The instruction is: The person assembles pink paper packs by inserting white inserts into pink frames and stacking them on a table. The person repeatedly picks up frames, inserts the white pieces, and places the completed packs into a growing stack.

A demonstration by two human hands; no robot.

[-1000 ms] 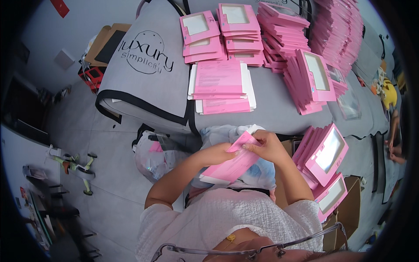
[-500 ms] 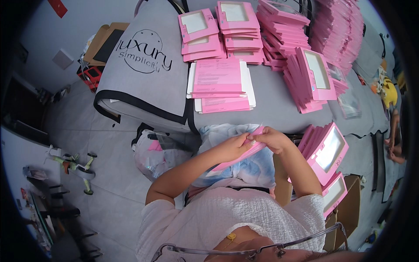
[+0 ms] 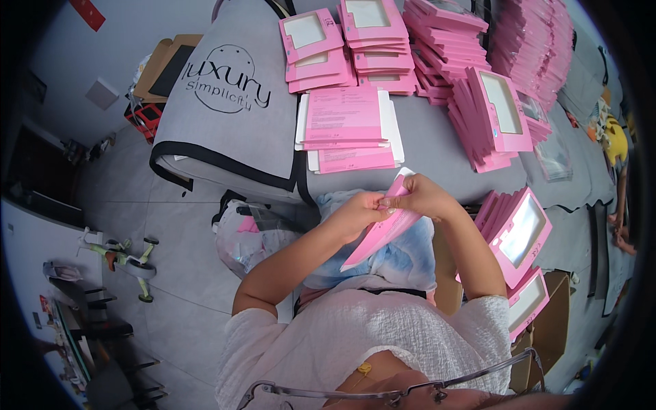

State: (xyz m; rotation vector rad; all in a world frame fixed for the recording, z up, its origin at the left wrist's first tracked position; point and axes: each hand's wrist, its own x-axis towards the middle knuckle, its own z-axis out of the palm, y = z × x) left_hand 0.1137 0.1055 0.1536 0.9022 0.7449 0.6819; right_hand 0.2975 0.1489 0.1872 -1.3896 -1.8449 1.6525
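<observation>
LH (image 3: 363, 209) & RH (image 3: 422, 198) hold pink box (image 3: 378, 238), prob. printed; sofa cover (image 3: 219, 130) black-lettered.

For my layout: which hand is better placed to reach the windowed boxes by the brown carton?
Probably the right hand: its forearm passes beside those windowed boxes, while the left hand is farther off. Both hold a flat pink piece, so the right would need to let go.

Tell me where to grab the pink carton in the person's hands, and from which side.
I'd pinch the pink carton across its thin profile at the lower end, coming from the picture's lower left. It slants down that way, and the left hand and right hand both hold it nearer its upper end, leaving the lower end free.
</observation>
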